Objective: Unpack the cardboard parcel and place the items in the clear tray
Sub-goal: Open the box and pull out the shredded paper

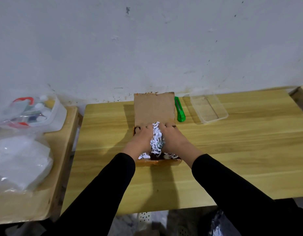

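Against scuffed white wall [147, 48]: light wooden table [232, 150], second lower table [28, 201] at left carrying plastic bags [19, 159] and bin of bottles [45, 111]. Cardboard parcel [154, 108] at table centre, lid flipped up toward far side. Left hand [140, 138] and right hand [173, 137] inside parcel, both cupped around clump of shredded paper [156, 138] pressed between them. Green utility knife [179, 109] just right of lid. Clear tray [208, 109] farther right, near wall, apart from parcel. Bare tabletop right and near side.

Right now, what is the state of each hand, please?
Left hand: closed against the shredded paper in the cardboard parcel.
Right hand: closed against the same paper.
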Tool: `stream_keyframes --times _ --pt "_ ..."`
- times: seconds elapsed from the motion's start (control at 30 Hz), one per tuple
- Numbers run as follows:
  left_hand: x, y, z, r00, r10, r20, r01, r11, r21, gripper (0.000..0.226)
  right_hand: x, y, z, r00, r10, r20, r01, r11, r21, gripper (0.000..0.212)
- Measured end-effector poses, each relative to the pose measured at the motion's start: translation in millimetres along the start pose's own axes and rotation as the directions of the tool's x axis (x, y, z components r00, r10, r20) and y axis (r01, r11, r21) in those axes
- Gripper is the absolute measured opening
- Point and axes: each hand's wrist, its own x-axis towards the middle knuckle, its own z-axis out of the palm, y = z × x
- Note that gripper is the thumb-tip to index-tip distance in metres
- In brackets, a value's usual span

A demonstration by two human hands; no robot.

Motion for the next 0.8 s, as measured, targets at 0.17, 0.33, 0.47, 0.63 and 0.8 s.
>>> stream_keyframes --times 0.17,0.33,0.47,0.63,0.8 --pt "-12.3 23.6 -33.2 1.0 -0.008 -0.027 0.007 0.999 -0.035 0.088 -10.9 4.7 -30.8 0.998 0.013 -0.067 -0.01 0.998 0.057 0.078" --pt "-11.9 79.1 -53.9 0.994 0.082 -0.067 -0.084 0.996 -0.024 0.086 -40.2 41.8 -70.1 0.988 0.066 -0.136 -0.058 0.996 0.065 0.078" --pt "0.6 139.8 -40.9 0.98 0.191 -0.05 -0.192 0.981 -0.016 0.085 -77.0 97.1 -78.9 0.967 0.178 -0.18 -0.166 0.983 0.08 0.078" --pt "22.8 201.3 15.9 0.944 0.329 0.03 -0.327 0.943 -0.057 0.083 -115.4 170.4 -48.5 0.935 0.323 -0.149 -0.301 0.942 0.151 0.078" --pt "37.7 226.2 64.5 0.93 0.347 0.119 -0.346 0.938 -0.033 0.084 -133.4 210.3 -7.2 0.911 0.396 -0.112 -0.366 0.904 0.222 0.072"
